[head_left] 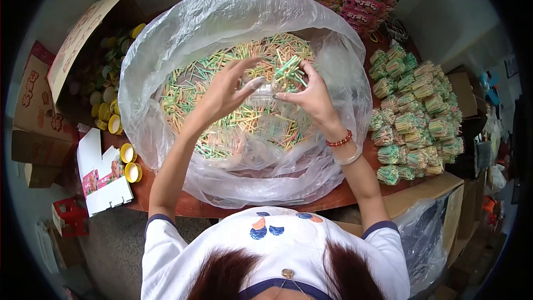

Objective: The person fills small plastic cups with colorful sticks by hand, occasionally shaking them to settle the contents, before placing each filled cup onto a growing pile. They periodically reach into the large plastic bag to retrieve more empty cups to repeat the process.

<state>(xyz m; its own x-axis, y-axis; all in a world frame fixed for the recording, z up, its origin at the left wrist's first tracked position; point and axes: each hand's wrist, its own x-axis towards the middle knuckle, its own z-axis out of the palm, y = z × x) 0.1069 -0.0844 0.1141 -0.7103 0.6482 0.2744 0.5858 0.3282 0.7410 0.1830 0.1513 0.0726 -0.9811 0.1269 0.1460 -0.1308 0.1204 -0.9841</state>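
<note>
My right hand is closed around a clear plastic jar above the pile. Green and pale sticks poke up out of the jar in a loose bunch. My left hand hovers to the left of it, thumb and fingers apart and slightly blurred. Between the hands is another clear plastic shape; I cannot tell whether my left thumb touches it. Below them spreads a large heap of short pastel sticks, inside a big clear plastic bag with its rim rolled open. Clear containers lie partly among the sticks.
On the right stand many filled stick bundles in rows. At left, a cardboard box holds yellow-rimmed lids; two more lids lie beside white card pieces. Pink printed cartons are stacked at the back.
</note>
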